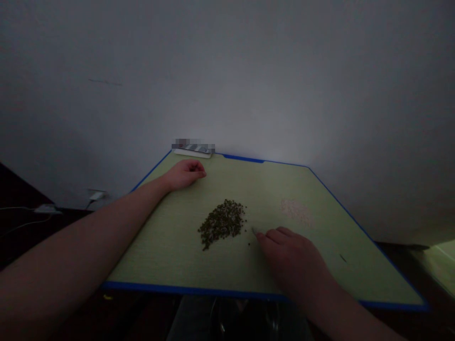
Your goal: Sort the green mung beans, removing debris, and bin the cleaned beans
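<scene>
My left hand rests on the far left of the light green tabletop, its fingers loosely curled in and nothing visible in them. My right hand is low over the near right half, closed on a thin pointed tool. Only the pale tip of the tool sticks out past the fingers, so its kind is hidden. Left of that tip lies a loose heap of small dark green-brown grains, with a few stray ones at its right edge. Beyond my right hand, a thin patch of pale pinkish grains is spread out.
At the back left corner stands a white-edged flat object, its top blurred out. A small dark sliver lies on the right. Blue edging borders the table, which stands against a grey wall. A charger plug is at the left.
</scene>
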Available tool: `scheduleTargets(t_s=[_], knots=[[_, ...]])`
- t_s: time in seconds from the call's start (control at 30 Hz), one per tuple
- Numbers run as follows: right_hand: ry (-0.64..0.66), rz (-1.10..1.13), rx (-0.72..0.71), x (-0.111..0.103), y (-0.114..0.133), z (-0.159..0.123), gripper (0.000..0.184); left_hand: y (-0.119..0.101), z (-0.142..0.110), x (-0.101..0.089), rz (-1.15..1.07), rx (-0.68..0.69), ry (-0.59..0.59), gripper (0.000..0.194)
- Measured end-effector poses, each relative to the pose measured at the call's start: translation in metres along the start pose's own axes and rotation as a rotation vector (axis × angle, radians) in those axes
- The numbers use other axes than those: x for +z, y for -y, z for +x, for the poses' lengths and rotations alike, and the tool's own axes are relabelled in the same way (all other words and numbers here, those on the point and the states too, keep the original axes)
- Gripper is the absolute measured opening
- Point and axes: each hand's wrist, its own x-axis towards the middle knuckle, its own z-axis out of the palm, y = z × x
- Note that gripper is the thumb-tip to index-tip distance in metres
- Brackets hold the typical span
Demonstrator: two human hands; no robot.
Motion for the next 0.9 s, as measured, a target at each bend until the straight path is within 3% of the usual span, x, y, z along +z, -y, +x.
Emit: scheduleTargets(t_s=[0.1,0.27,0.47,0.67,0.77,0.9], knots=[[-0.001,0.02,-0.055,-0.003,0.009,0.006,0.025,0.002,0.001,0.0,-0.002,0.004,0.004,0.016],[0.161,0.008,0.025,-0.01,0.01,0.021,0.024,0.003,0.002,-0.001,-0.003,0.016,0.009,0.018],[0.264,-0.043,0.195,-0.006,-0.019,0.018,0.032,0.0,0.001,0.0,-0.007,-0.008,0.005,0.016],[0.197,-0.062,0.296,-0.003,-0.057,0.008,0.027,-0.003,0.001,0.001,-0.007,-0.015,0.005,0.016],[0.119,-0.065,0.249,-0.006,-0.055,0.005,0.027,-0.001,0.002,0.0,0.001,-0.012,0.011,0.017],[0.115,-0.023,0.021,-0.007,-0.028,0.008,0.034,0.002,0.002,0.0,-0.005,-0.007,0.013,0.016]])
